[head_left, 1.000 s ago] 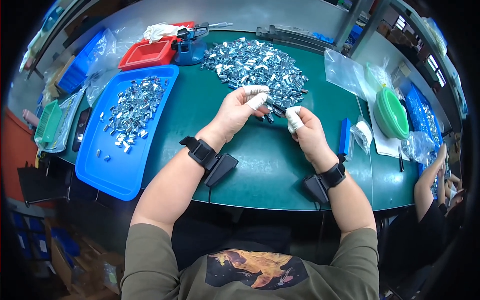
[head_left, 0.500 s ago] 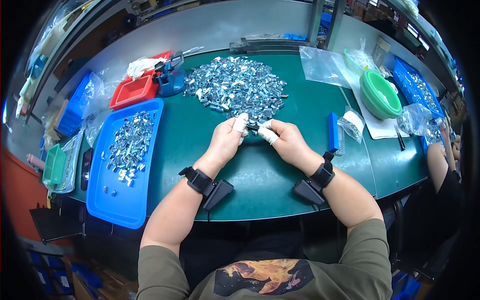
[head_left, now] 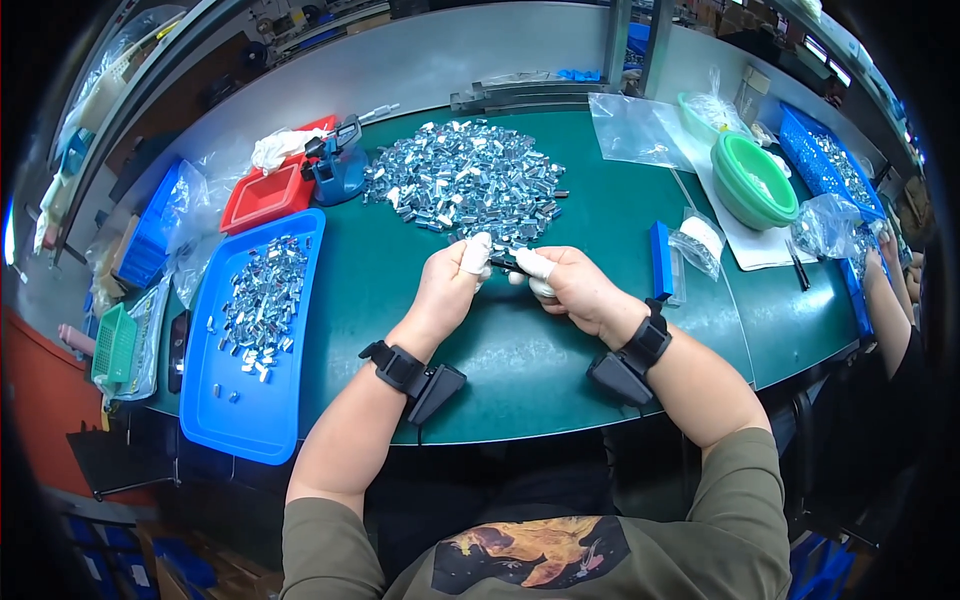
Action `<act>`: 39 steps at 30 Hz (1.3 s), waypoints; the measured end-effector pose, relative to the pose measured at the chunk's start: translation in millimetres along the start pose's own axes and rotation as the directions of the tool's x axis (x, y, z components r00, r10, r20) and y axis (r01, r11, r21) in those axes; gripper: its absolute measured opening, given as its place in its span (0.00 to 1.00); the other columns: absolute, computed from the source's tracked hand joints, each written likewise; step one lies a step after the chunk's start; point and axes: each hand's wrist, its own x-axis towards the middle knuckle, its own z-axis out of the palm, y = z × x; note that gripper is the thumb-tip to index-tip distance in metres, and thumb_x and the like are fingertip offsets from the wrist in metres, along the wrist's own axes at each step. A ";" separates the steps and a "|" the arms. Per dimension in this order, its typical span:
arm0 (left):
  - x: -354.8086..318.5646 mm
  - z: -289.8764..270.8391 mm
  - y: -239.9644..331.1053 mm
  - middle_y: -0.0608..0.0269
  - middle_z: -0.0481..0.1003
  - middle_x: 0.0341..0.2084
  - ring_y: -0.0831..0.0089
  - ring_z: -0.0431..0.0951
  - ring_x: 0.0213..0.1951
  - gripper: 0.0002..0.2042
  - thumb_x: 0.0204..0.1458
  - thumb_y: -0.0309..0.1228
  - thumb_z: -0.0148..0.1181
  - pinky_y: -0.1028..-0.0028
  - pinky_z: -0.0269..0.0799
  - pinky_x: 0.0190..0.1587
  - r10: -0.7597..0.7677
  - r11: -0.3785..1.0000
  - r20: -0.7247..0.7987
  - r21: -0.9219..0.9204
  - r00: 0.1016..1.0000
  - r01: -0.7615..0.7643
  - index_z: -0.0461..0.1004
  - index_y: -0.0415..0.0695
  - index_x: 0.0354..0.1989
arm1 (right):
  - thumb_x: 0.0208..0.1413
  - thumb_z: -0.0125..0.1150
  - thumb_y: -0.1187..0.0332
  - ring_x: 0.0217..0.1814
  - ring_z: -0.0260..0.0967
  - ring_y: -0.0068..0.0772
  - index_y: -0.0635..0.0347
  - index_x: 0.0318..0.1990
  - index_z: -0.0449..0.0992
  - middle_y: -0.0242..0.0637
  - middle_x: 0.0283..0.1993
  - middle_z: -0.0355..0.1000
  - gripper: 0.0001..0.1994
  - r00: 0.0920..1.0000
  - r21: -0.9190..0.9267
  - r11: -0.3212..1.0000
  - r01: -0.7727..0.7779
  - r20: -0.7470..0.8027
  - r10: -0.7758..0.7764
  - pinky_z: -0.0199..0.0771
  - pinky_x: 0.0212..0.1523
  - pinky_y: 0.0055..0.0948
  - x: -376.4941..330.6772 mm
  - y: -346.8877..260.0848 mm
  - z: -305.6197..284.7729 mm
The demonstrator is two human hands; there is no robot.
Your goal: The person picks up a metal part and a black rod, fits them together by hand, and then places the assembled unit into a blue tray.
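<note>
My left hand (head_left: 447,288) and my right hand (head_left: 585,288) meet in front of a large heap of small shiny metal pieces (head_left: 470,180). White covers wrap several fingertips on both. Between the two pinches runs a thin black stick-like tool (head_left: 509,265), gripped at either end. Whether a metal piece sits on it is too small to tell. To the left, a blue tray (head_left: 215,420) bears a smaller pile of similar metal pieces (head_left: 262,300).
Behind the tray are a red bin (head_left: 268,200) and a blue tape-dispenser-like device (head_left: 338,175). On the right stand a blue block (head_left: 661,262), green bowls (head_left: 752,185), a black pen (head_left: 799,268) and plastic bags. Another person's arm (head_left: 888,305) reaches in at far right.
My right hand has turned slightly, its fingers closing further around the black tool. Both hands stay by the heap's near edge. The whole view has shifted a little.
</note>
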 end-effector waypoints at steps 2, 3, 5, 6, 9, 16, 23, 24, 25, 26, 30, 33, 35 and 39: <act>2.5 0.3 1.5 0.74 0.61 0.13 0.87 0.56 0.16 0.18 0.54 0.43 0.45 0.82 0.51 0.18 -0.049 0.998 -0.034 -0.051 0.998 0.047 0.64 0.43 0.18 | 0.54 0.51 0.65 0.23 0.54 0.10 0.61 0.32 0.72 0.24 0.23 0.64 0.09 0.926 -0.371 0.876 0.309 -0.093 -0.366 0.55 0.23 0.14 6.8 6.6 9.0; 3.7 0.2 2.4 0.75 0.60 0.12 0.87 0.54 0.15 0.18 0.54 0.43 0.45 0.83 0.49 0.17 -0.095 0.991 -0.053 -0.103 0.994 0.089 0.63 0.45 0.17 | 0.54 0.51 0.65 0.23 0.55 0.11 0.61 0.33 0.71 0.25 0.24 0.65 0.08 0.839 -0.543 0.731 0.414 -0.084 -0.538 0.57 0.24 0.14 8.5 11.1 12.7; 3.5 -0.2 3.5 0.76 0.59 0.12 0.87 0.53 0.14 0.18 0.54 0.44 0.45 0.84 0.48 0.16 -0.156 0.977 -0.077 -0.157 0.985 0.143 0.63 0.46 0.17 | 0.53 0.52 0.66 0.24 0.57 0.12 0.62 0.33 0.71 0.26 0.25 0.66 0.08 0.826 -0.598 0.684 0.418 -0.063 -0.560 0.58 0.25 0.15 5.1 9.7 14.1; 4.5 -0.9 4.7 0.76 0.59 0.11 0.87 0.54 0.14 0.18 0.54 0.44 0.46 0.83 0.48 0.16 -0.180 0.971 -0.060 -0.170 0.982 0.167 0.63 0.46 0.16 | 0.53 0.52 0.67 0.26 0.58 0.13 0.63 0.33 0.71 0.27 0.25 0.66 0.08 0.803 -0.654 0.623 0.428 -0.041 -0.595 0.59 0.26 0.16 3.1 5.4 13.5; 5.2 -2.1 4.1 0.75 0.60 0.11 0.86 0.55 0.14 0.20 0.53 0.44 0.47 0.82 0.49 0.16 -0.233 0.956 -0.026 -0.191 0.972 0.224 0.63 0.46 0.13 | 0.52 0.53 0.68 0.28 0.60 0.15 0.65 0.33 0.71 0.29 0.27 0.68 0.08 0.772 -0.737 0.523 0.429 -0.001 -0.636 0.62 0.28 0.18 3.4 3.6 11.9; 4.4 2.0 -2.6 0.75 0.59 0.10 0.86 0.54 0.13 0.20 0.53 0.44 0.47 0.82 0.48 0.15 -0.198 0.966 -0.055 -0.183 0.979 0.185 0.62 0.46 0.12 | 0.52 0.52 0.68 0.29 0.62 0.19 0.67 0.32 0.71 0.32 0.28 0.70 0.09 0.797 -0.844 0.421 0.332 0.012 -0.604 0.64 0.31 0.23 2.5 3.7 11.0; 0.4 3.4 -1.3 0.75 0.59 0.10 0.87 0.54 0.14 0.20 0.53 0.44 0.47 0.81 0.48 0.16 -0.090 0.975 -0.044 -0.209 0.995 0.079 0.61 0.46 0.13 | 0.55 0.49 0.63 0.20 0.54 0.15 0.63 0.28 0.72 0.26 0.20 0.63 0.12 0.813 -0.591 0.659 0.465 -0.011 -0.583 0.55 0.21 0.18 3.2 7.1 12.8; -0.4 2.8 -1.1 0.75 0.59 0.10 0.87 0.54 0.14 0.20 0.54 0.44 0.47 0.82 0.48 0.16 -0.060 0.977 -0.038 -0.207 0.997 0.051 0.61 0.45 0.13 | 0.55 0.49 0.63 0.20 0.54 0.15 0.63 0.28 0.72 0.26 0.20 0.63 0.12 0.811 -0.591 0.658 0.466 -0.011 -0.584 0.55 0.21 0.18 1.2 5.5 13.3; -1.0 2.4 -0.9 0.75 0.59 0.10 0.87 0.54 0.14 0.20 0.54 0.44 0.47 0.82 0.48 0.16 -0.059 0.977 -0.037 -0.206 0.998 0.050 0.61 0.45 0.13 | 0.55 0.48 0.62 0.18 0.51 0.13 0.62 0.27 0.72 0.24 0.18 0.60 0.12 0.878 -0.490 0.779 0.391 -0.056 -0.476 0.51 0.19 0.17 -2.9 1.6 14.4; -1.4 2.4 -0.7 0.75 0.59 0.10 0.87 0.54 0.14 0.21 0.54 0.44 0.47 0.82 0.48 0.16 -0.029 0.982 -0.037 -0.186 0.999 0.022 0.61 0.45 0.13 | 0.55 0.48 0.62 0.16 0.47 0.12 0.61 0.27 0.71 0.22 0.16 0.57 0.13 0.931 -0.377 0.876 0.300 -0.084 -0.355 0.47 0.17 0.16 -7.9 -3.8 17.1; -2.0 2.8 -2.4 0.75 0.59 0.10 0.87 0.55 0.14 0.21 0.54 0.44 0.47 0.82 0.49 0.16 0.047 0.991 -0.044 -0.127 0.998 -0.052 0.61 0.44 0.13 | 0.56 0.47 0.61 0.13 0.40 0.10 0.60 0.26 0.70 0.19 0.13 0.50 0.13 0.984 -0.129 0.981 0.145 -0.081 -0.156 0.40 0.13 0.15 -11.1 -6.3 18.4; -0.2 1.3 -2.9 0.75 0.58 0.09 0.86 0.55 0.14 0.21 0.54 0.44 0.47 0.82 0.49 0.16 0.082 0.992 -0.059 -0.094 0.995 -0.087 0.60 0.44 0.12 | 0.56 0.47 0.60 0.13 0.39 0.10 0.59 0.27 0.70 0.18 0.12 0.48 0.13 0.991 -0.055 0.993 0.106 -0.075 -0.110 0.39 0.13 0.15 -7.8 -4.4 17.6; 1.1 -2.3 -2.2 0.73 0.61 0.12 0.86 0.57 0.15 0.19 0.54 0.43 0.46 0.82 0.52 0.17 -0.027 0.990 -0.018 -0.137 0.999 0.024 0.63 0.43 0.16 | 0.55 0.48 0.59 0.13 0.40 0.11 0.59 0.27 0.71 0.19 0.13 0.49 0.13 0.993 -0.029 0.996 0.082 -0.082 -0.084 0.38 0.14 0.15 -4.7 -2.2 16.4; 2.0 1.7 6.4 0.71 0.65 0.17 0.85 0.62 0.19 0.14 0.54 0.41 0.46 0.83 0.59 0.23 -0.061 0.970 -0.016 -0.237 0.998 0.056 0.68 0.42 0.29 | 0.56 0.47 0.59 0.14 0.41 0.11 0.59 0.30 0.70 0.19 0.14 0.51 0.13 0.979 -0.032 0.988 0.153 -0.132 -0.156 0.40 0.13 0.15 -2.2 -2.9 15.2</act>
